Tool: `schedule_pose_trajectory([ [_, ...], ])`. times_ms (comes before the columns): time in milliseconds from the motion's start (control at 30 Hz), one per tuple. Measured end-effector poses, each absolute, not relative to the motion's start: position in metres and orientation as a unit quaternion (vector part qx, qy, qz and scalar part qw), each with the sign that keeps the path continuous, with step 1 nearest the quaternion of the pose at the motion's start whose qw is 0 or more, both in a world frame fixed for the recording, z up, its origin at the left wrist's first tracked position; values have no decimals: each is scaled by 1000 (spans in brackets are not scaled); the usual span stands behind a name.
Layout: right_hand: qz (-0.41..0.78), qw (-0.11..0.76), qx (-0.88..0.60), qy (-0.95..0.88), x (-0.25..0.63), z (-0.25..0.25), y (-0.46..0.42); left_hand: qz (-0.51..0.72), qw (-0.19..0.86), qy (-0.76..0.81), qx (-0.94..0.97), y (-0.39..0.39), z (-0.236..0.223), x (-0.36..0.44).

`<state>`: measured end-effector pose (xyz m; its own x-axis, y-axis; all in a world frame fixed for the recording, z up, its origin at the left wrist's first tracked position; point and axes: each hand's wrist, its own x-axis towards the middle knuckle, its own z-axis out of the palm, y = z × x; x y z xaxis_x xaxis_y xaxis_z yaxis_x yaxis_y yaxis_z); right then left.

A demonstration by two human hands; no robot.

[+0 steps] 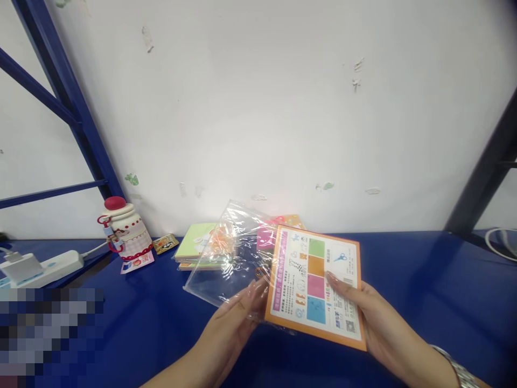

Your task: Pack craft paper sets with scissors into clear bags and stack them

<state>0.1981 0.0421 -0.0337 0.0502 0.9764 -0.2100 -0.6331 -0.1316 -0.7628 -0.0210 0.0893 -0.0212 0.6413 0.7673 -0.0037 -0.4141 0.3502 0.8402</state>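
Observation:
My right hand [377,318] grips the right edge of a square paper-craft booklet [317,291], thumb on top. The booklet has an orange border, coloured squares, small animal drawings and a scissors picture on a white printed face. My left hand [236,312] is closed on a clear plastic bag [214,269], beside the booklet's left edge. Light glints off the crinkled bag, which spreads up and to the left. Whether the booklet's left edge lies inside the bag, I cannot tell.
Behind the bag lie a stack of booklets with a green cover [191,242] and pink and yellow sheets [297,220]. On the left are a red-capped bottle [129,231], a small gold packet [165,243], a pink card [138,263] and a white power strip [60,268], all on the blue table [149,312].

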Motion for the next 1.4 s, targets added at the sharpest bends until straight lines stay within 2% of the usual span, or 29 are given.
schedule_pose_trajectory([
  [333, 678, 582, -338, -297, 192, -35, 40, 356, 779, 215, 470, 89, -25, -23],
  [467, 644, 559, -372, -367, 189, -33, 38, 361, 766, 220, 485, 90, -21, -25],
  [700, 514, 426, -516, -537, 194, -34, 37, 363, 732, 241, 523, 108, -4, -35],
  [867, 562, 318, -515, -563, 196, -44, 37, 340, 723, 235, 553, 113, 12, -45],
  [1133, 603, 326, -495, -534, 191, -38, 34, 407, 739, 234, 483, 92, 7, -35],
  [1400, 608, 349, -475, -533, 190, -42, 35, 378, 754, 248, 477, 89, -3, -30],
])
